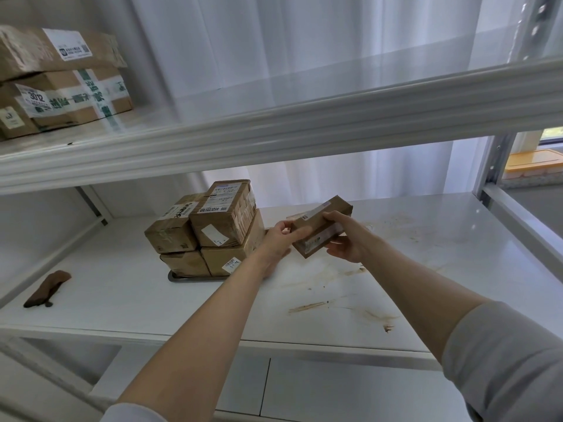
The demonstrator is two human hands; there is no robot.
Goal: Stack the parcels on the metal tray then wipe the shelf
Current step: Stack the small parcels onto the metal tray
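Parcel (320, 228) is held above the shelf (122, 287) (smeared with brown stains) by both hands: the left hand (278, 240) grips its near end, the right hand (345, 243) its side. Just left, the stack (207, 229) sits on the tray (182, 277).

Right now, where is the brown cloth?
Head view: the brown cloth lies far left on the lower shelf, left of the metal tray of parcels.

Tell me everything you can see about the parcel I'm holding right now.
The held parcel is a small oblong brown cardboard box, taped, with white labels on top and side. It hangs tilted above the stained shelf, right of the stacked parcels. The left hand holds its near end; the right hand grips its side, fingers over the top.
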